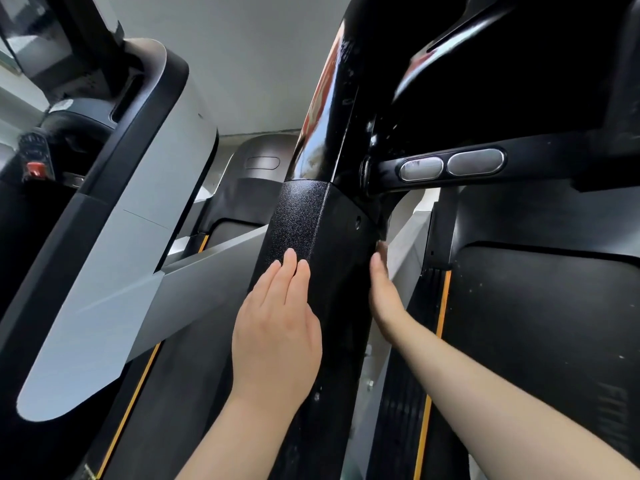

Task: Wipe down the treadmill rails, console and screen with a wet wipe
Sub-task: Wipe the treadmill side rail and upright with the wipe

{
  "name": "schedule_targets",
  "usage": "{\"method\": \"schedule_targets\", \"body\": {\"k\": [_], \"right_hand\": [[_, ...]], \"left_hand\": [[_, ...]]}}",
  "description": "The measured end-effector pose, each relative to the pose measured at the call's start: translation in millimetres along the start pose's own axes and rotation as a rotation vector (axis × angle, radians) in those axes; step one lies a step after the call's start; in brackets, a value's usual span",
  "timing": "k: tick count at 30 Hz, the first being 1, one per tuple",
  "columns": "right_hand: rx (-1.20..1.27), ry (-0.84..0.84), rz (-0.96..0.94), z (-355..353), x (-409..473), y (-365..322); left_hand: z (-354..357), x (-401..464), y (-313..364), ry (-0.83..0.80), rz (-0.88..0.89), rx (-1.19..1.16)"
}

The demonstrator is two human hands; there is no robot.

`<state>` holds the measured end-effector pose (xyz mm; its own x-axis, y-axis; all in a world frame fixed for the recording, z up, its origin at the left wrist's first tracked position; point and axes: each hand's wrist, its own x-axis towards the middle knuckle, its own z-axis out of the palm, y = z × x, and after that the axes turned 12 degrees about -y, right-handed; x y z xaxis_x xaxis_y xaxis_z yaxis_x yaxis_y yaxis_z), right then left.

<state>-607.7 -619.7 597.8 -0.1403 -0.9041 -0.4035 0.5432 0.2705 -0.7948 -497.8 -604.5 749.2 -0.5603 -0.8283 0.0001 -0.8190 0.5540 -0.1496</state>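
While the left hand (277, 327) lies flat on the black textured upright post (311, 244) of the treadmill, its fingers (289, 271) are straight, close together, and pressed against the post's face, holding nothing. The right hand (381, 289) reaches round the far side of the same post; its fingers are mostly hidden behind the edge, so I cannot tell whether they are curled or whether they hold a wipe. No wet wipe shows in view.

Above the textured section the post turns glossy black (332, 109). A black handrail (450, 166) branches off to the right, carrying two oval metal sensor pads (452, 165). Below it lies the dark treadmill belt (540, 323) with an orange stripe (440, 327) along its side. To the left stands a neighbouring treadmill with a grey and black upright (114, 237), a console with a red button (34, 168), and a pale wall (242, 64) behind.
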Motion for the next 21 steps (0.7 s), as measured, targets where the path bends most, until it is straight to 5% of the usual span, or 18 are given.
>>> {"method": "schedule_targets", "body": {"k": [5,15,21], "right_hand": [[-0.054,-0.046,0.211,-14.0,13.2,11.9],[-0.136,-0.122,-0.082,10.9,-31.8,17.1],[0.048,-0.09,0.197,-6.9,-18.8,34.8]], "left_hand": [[-0.1,-0.7,0.3,0.003,0.002,0.01],[-0.6,-2.9,2.8,-0.009,-0.02,-0.03],[-2.1,-4.5,2.8,-0.044,-0.028,-0.048]]}}
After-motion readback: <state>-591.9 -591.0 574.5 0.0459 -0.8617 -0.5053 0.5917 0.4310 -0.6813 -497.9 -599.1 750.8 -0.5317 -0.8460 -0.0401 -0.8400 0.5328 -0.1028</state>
